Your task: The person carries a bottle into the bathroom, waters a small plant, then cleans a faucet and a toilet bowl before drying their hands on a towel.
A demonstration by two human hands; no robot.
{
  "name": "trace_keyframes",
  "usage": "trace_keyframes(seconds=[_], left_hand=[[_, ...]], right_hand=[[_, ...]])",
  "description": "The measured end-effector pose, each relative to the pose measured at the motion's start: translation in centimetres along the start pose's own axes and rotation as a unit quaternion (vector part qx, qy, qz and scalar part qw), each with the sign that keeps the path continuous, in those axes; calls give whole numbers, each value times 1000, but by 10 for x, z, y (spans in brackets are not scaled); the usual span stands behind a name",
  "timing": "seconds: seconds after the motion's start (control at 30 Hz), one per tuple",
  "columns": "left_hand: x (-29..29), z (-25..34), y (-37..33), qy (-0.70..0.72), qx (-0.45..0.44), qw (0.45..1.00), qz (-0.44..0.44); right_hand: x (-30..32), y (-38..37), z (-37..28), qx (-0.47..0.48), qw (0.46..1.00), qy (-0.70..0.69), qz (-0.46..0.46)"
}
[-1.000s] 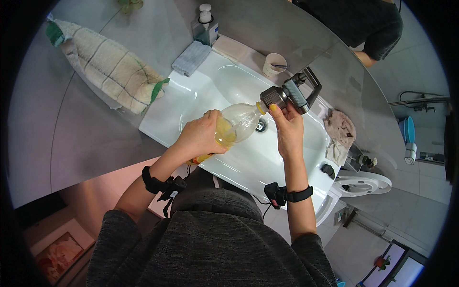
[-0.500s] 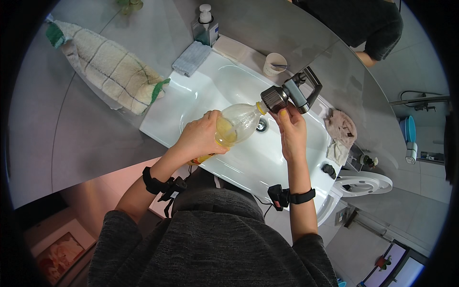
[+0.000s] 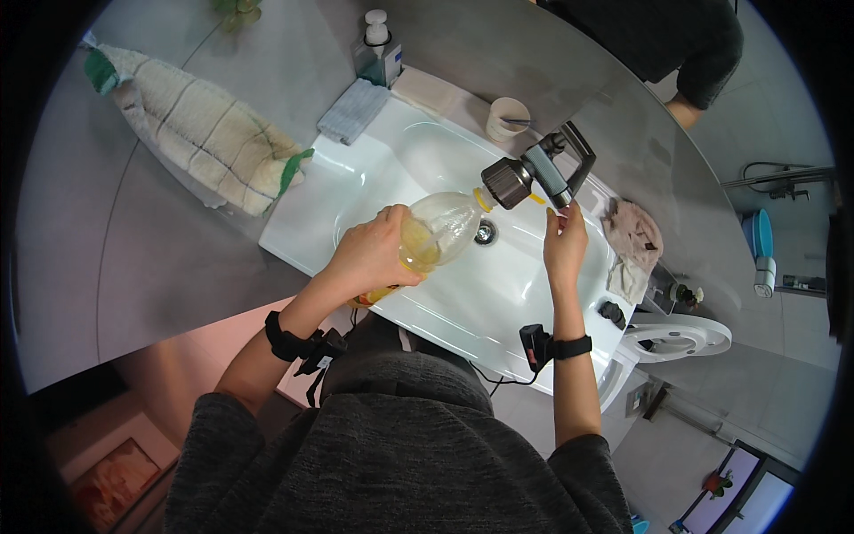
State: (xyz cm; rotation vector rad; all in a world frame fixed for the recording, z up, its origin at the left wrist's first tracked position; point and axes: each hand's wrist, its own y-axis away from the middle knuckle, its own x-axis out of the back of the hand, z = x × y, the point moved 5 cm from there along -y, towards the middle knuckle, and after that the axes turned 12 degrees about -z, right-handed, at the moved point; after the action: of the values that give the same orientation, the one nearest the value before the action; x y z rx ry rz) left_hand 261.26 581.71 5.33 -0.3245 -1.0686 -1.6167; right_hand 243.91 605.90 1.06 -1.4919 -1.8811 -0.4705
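Note:
My left hand (image 3: 369,254) is wrapped round a clear plastic bottle (image 3: 451,220), tilted with its neck up and to the right. Yellowish liquid shows at its lower end. The bottle's yellow-ringed mouth meets the spout of a dark grey metal faucet (image 3: 544,173). My right hand (image 3: 567,249) is at the lower end of the faucet's body, its fingers bent together; what lies between them, if anything, is hidden. Beneath the bottle is a white sink (image 3: 445,298) with a metal drain (image 3: 485,233). A small yellow strip (image 3: 537,199) shows beside the spout, too little to name.
On the back ledge stand a pump bottle (image 3: 378,49), a folded grey-blue cloth (image 3: 353,111) and a paper cup (image 3: 508,120) with a thin stick in it. A checked towel (image 3: 196,129) lies at left. Pinkish cloth (image 3: 633,236) sits at right, above a toilet seat (image 3: 680,338).
My right hand has moved right, from under the spout beside the bottle's neck to the lower end of the faucet's body. My left hand and the bottle stay nearly in place.

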Motion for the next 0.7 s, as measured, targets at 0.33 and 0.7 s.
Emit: trace_keyframes(seconds=[0.33,0.7], left_hand=[[-4,-3,-2,-15,-8,1000,18],[-1,-1,-1,-11,-15,1000,24]], right_hand=[[-7,-26,1,32,984,171,-19],[-6,-29,-1,58,974,217,-17]])
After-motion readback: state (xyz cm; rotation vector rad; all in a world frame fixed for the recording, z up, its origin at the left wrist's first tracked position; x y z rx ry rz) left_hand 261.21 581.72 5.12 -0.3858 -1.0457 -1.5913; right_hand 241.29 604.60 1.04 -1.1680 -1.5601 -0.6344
